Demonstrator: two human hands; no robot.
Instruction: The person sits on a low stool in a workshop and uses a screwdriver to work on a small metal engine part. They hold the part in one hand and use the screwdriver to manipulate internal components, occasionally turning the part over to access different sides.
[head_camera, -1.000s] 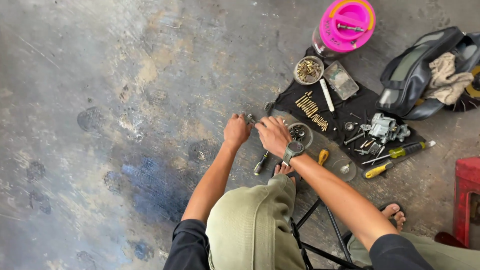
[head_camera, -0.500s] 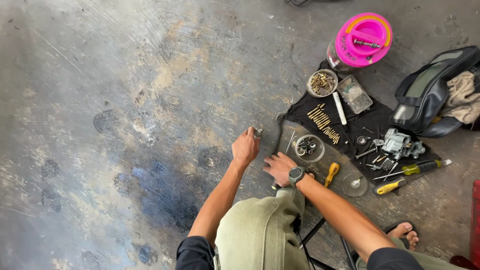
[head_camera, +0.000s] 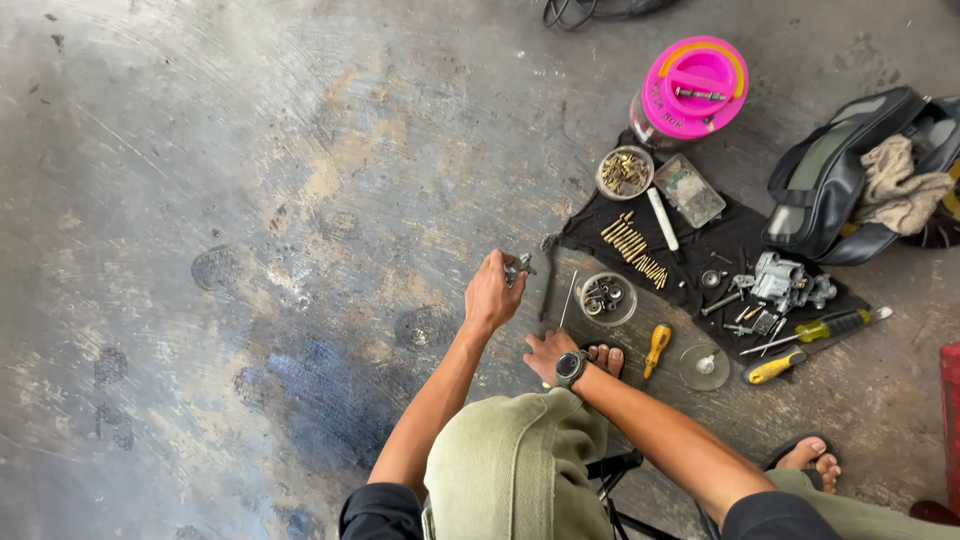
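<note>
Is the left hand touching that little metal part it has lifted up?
Touching. The head view shows the left hand with its fingers pinched around the small metal part, which is raised off the concrete floor.

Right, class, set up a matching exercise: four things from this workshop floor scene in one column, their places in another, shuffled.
Things:
1. round pink plastic lid
2. small grey metal part
3. yellow-handled screwdriver
4. beige rag

Places:
A. on the dark bag
B. in the left hand
C. on a clear jar, top right
D. at the black cloth's right edge

Pairs: 1-C, 2-B, 3-D, 4-A
</note>
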